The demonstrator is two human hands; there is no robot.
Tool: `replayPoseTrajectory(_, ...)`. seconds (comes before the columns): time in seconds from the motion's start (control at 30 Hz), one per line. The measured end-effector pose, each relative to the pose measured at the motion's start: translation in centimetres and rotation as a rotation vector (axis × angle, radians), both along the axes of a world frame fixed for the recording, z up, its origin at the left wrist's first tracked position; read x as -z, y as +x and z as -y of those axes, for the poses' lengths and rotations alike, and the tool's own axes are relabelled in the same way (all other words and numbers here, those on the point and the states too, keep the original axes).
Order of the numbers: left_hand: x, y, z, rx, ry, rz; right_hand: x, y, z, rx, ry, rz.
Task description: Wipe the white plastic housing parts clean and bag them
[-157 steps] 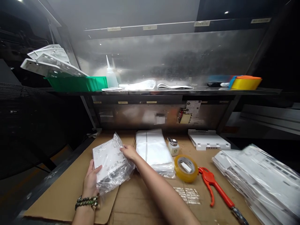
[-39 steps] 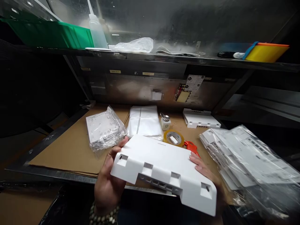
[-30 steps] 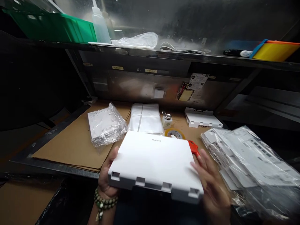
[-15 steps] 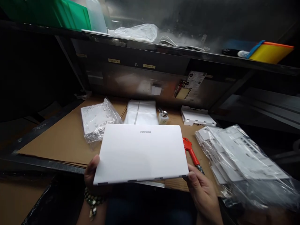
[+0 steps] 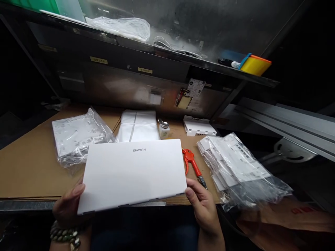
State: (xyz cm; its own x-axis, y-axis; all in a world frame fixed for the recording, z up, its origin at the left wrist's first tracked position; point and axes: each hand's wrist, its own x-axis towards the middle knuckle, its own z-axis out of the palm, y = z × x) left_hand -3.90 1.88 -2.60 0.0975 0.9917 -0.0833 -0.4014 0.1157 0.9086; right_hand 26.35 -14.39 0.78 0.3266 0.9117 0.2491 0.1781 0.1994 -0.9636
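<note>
Both hands are gripping the white cover panel [image 5: 132, 174] by its near corners, left hand [image 5: 68, 205] and right hand [image 5: 202, 205]. It's hovering flat above the cardboard-covered bench [image 5: 28, 167] edge, smooth face up, logo reading upside down.

Two hands [image 5: 70, 205], one white cover [image 5: 132, 172], two bagged stacks [image 5: 75, 136]

The white cover [image 5: 133, 172] bears the grey brand HUAWEI near its far edge, upside down from this view. Behind the cover, the small yellow labels [image 5: 98, 60] on the shelf front and the sticker [image 5: 195, 87] are too small to read.
</note>
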Motion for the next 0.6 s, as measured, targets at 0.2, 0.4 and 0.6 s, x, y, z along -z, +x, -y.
replayPoseTrajectory(0.2,-3.5,1.5,0.8,0.039,0.008,-0.327,2.2,1.9,-0.8,0.066,-0.101,0.216)
replayPoseTrajectory(0.4,-4.3,1.7,1.8,0.142,0.4,-0.36,2.8,2.4,-1.1,0.152,-0.161,0.263)
replayPoseTrajectory(0.6,-5.0,2.1,2.0,0.204,0.535,-0.389,2.3,2.1,-0.9,0.185,-0.177,0.28)
